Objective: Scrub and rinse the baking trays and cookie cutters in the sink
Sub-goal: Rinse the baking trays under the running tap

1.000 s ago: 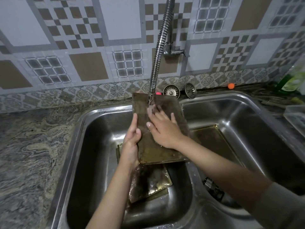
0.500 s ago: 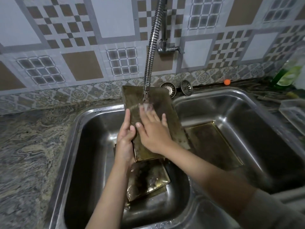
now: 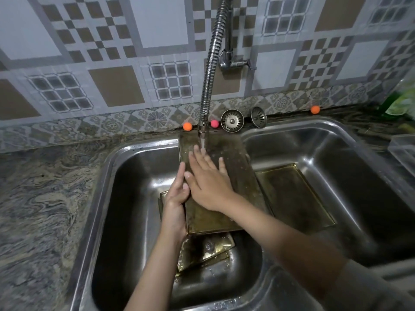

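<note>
Where marbled counter [image 3: 38,209] meets steel sink [image 3: 125,158], patterned wall tiles [image 3: 107,52]

Double sink [image 3: 125,153] set in the counter [image 3: 40,198]. Left basin: one baking tray [image 3: 238,167] tilted under the faucet hose [image 3: 210,70], far edge leaning on the sink's back rim; more trays [image 3: 208,248] on the basin floor beneath it. Right basin — another tray [image 3: 296,194] lying flat. Two strainers [image 3: 232,120] along the counter's back edge, behind the divider.

Brassy-brown baking tray [image 3: 238,176], steel-grey sink [image 3: 139,158], chequered brown-white wall tiles [image 3: 94,37]
</note>
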Demonstrator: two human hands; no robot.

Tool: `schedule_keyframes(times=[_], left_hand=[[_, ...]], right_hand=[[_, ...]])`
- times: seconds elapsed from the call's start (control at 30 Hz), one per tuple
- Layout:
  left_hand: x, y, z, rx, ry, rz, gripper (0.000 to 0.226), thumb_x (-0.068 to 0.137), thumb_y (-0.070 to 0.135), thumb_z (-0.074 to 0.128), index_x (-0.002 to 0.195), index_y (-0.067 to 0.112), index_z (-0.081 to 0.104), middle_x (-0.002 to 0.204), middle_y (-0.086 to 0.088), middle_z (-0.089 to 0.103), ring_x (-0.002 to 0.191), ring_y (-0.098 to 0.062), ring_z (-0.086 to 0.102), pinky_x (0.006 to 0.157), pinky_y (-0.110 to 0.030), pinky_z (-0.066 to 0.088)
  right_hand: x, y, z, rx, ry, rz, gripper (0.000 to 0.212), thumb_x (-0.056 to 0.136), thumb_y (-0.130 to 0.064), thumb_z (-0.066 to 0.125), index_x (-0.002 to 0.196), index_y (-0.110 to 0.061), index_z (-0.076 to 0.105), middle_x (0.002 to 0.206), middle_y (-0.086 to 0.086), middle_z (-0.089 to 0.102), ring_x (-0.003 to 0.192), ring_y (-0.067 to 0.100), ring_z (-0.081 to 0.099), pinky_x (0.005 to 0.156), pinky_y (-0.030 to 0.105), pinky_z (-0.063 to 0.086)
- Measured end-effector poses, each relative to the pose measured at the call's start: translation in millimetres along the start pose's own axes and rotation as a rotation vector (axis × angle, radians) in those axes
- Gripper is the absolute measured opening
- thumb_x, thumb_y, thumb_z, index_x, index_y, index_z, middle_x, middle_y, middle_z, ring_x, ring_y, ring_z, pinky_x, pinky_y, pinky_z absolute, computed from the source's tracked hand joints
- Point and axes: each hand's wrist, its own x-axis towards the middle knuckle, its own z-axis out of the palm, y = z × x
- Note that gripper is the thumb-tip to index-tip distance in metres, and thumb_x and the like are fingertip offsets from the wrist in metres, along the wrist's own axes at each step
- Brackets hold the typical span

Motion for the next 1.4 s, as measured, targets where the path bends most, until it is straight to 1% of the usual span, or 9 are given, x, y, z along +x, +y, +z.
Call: schedule_keyframes(times=[0.13,0.3,0.43,0.57,0.8,1.07,1.2,1.33,1.4], left_hand=[[-7.3,-2.6,-11.1,-0.132,0.029,-0.034,0.079,0.067,0.025,0.076,0.139,0.020,0.045,0.124,-0.001,0.064,0.110,-0.017,0.063,0.079,-0.029,0.056],[-9.4,-8.1,-1.3,-0.092,-0.015,-0.040,0.079,0.071,0.022,0.075,0.142,0.023,0.040,0.118,0.007,0.067,0.111,-0.016,0.062,0.082,-0.032,0.056],[-3.7,-13.1,9.0,-0.052,-0.039,-0.064,0.093,0.055,0.041,0.086,0.138,0.028,0.046,0.134,-0.003,0.057,0.123,-0.023,0.054,0.101,-0.044,0.046],[-7.7,-10.5,0.1,0.013,-0.017,-0.037,0.092,0.058,0.048,0.083,0.140,0.026,0.044,0.131,0.007,0.059,0.125,-0.014,0.053,0.101,-0.034,0.046],[-12.3,-16.7,13.0,0.004,-0.109,-0.070,0.056,0.085,0.013,0.060,0.138,0.019,0.045,0.129,0.001,0.061,0.119,-0.018,0.058,0.090,-0.027,0.052],[20.5,-0.5,4.8,-0.146,0.083,-0.033,0.052,0.091,0.009,0.045,0.140,0.025,0.042,0.135,-0.012,0.055,0.111,-0.022,0.061,0.086,-0.033,0.055],[24.1,8.4,-4.5,-0.176,0.146,0.032,0.060,0.082,0.012,0.052,0.140,0.027,0.043,0.135,-0.004,0.055,0.113,-0.024,0.059,0.098,-0.045,0.045],[24.3,-6.0,-2.5,-0.134,0.142,-0.011,0.048,0.095,0.009,0.041,0.137,0.031,0.046,0.136,-0.001,0.054,0.121,-0.022,0.055,0.098,-0.044,0.046],[26.1,-13.2,-0.1,-0.022,0.161,0.000,0.040,0.094,0.023,0.051,0.131,0.038,0.051,0.140,0.002,0.051,0.127,-0.019,0.050,0.105,-0.045,0.041]], right_hand=[[-18.2,33.3,-2.8,-0.002,-0.073,-0.035,0.058,0.101,-0.042,0.022,0.152,-0.022,0.004,0.158,-0.004,-0.010,0.145,0.010,-0.011,0.119,0.045,-0.001],[7.4,72.2,-29.1,-0.144,-0.078,0.262,0.061,0.099,-0.046,0.020,0.152,-0.021,0.003,0.158,0.001,-0.016,0.145,0.020,-0.015,0.111,0.059,-0.007],[-1.5,33.9,-21.2,-0.101,-0.079,0.036,0.059,0.099,-0.040,0.025,0.152,-0.021,0.004,0.159,-0.004,-0.007,0.146,0.014,-0.011,0.114,0.059,-0.006],[-33.3,21.5,-9.3,-0.061,-0.093,-0.098,0.058,0.101,-0.039,0.025,0.152,-0.023,0.003,0.158,-0.009,-0.009,0.144,0.006,-0.011,0.116,0.043,-0.006],[1.9,87.9,-48.8,-0.169,-0.024,0.319,0.061,0.099,-0.046,0.021,0.152,-0.021,0.003,0.159,-0.002,-0.011,0.146,0.020,-0.012,0.111,0.061,-0.005],[-66.2,21.5,-6.4,-0.144,-0.063,-0.058,0.057,0.099,-0.043,0.016,0.151,-0.027,-0.001,0.157,-0.012,-0.016,0.143,0.007,-0.019,0.114,0.047,-0.009],[-71.3,56.3,-19.0,-0.168,-0.040,0.061,0.056,0.097,-0.052,0.013,0.147,-0.039,-0.008,0.154,-0.012,-0.023,0.141,0.010,-0.022,0.114,0.050,-0.009],[-61.6,84.8,-42.0,0.060,0.007,0.254,0.053,0.099,-0.047,0.026,0.147,-0.044,0.004,0.158,-0.003,-0.008,0.145,0.016,-0.007,0.114,0.051,-0.001],[-61.2,84.9,-45.5,0.387,0.098,0.249,0.053,0.099,-0.037,0.040,0.148,-0.036,0.019,0.158,-0.002,0.011,0.145,0.011,0.007,0.116,0.036,0.009]])
